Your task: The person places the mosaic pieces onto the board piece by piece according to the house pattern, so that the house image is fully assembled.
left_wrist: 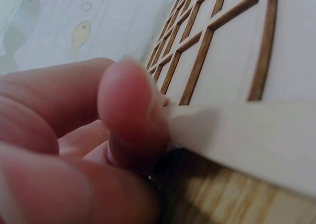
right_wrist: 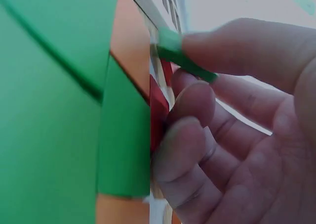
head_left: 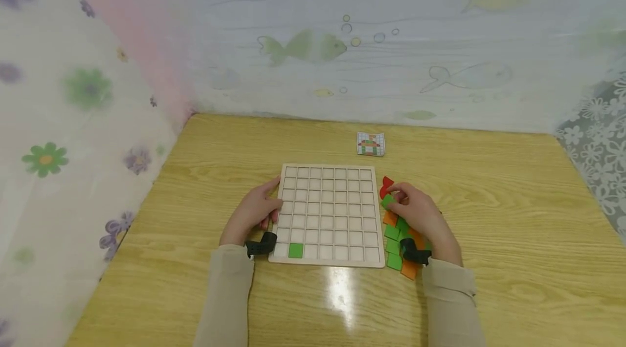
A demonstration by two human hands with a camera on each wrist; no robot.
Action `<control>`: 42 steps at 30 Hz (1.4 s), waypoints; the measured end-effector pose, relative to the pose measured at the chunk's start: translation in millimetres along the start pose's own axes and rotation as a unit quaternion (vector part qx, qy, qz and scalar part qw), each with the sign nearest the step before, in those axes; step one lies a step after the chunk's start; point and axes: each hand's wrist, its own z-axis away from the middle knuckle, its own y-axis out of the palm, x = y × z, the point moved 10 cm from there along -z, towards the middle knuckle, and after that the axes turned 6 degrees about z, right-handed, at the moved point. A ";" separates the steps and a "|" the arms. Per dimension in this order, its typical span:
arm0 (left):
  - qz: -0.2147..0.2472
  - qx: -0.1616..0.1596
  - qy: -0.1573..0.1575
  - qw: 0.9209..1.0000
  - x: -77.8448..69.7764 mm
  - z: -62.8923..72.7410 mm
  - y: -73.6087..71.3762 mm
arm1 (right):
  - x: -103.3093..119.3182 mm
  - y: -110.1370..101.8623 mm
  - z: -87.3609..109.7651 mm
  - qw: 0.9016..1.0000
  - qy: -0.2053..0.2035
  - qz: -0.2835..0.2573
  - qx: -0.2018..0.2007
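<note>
In the head view a wooden grid board lies flat on the table, with one green square tile in its bottom row. My left hand holds the board's left edge, thumb at the rim and several fingers bent beside it; the left wrist view shows a digit against the frame. To the right of the board, my right hand pinches another green square tile between thumb and fingers. It is over a pile of tiles, including orange tiles and rounded red pieces. My hand partly covers the pile.
A small pattern card lies behind the board. The wooden table extends to both sides. Printed sheeting with fish stands along the back, and flowered sheeting on the left.
</note>
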 end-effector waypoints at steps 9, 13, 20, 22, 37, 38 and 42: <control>0.003 0.002 0.002 1.000 0.5 0.7 3.2 | 13.1 4.6 -0.5 1.000 -0.005 -0.015 -0.007; 0.007 0.003 -0.001 1.000 1.6 -0.3 3.8 | 22.6 7.8 0.2 1.000 -0.010 -0.021 -0.006; 0.001 -0.005 -0.002 1.000 0.3 0.7 1.3 | 39.0 16.9 -3.4 1.000 -0.025 -0.006 -0.001; 0.000 -0.007 -0.004 1.000 1.2 1.7 0.2 | 44.6 21.6 -4.7 0.999 -0.032 -0.011 0.006; -0.016 0.002 0.012 1.000 -1.4 -1.4 -1.6 | 95.8 58.2 -1.1 0.994 -0.094 -0.005 0.046; -0.015 0.002 0.011 1.000 -1.2 -1.2 -1.5 | 98.5 61.8 -0.9 0.994 -0.095 -0.008 0.050; -0.014 0.003 0.010 1.000 0.0 -0.6 -1.0 | 108.7 74.6 0.6 0.994 -0.094 -0.017 0.061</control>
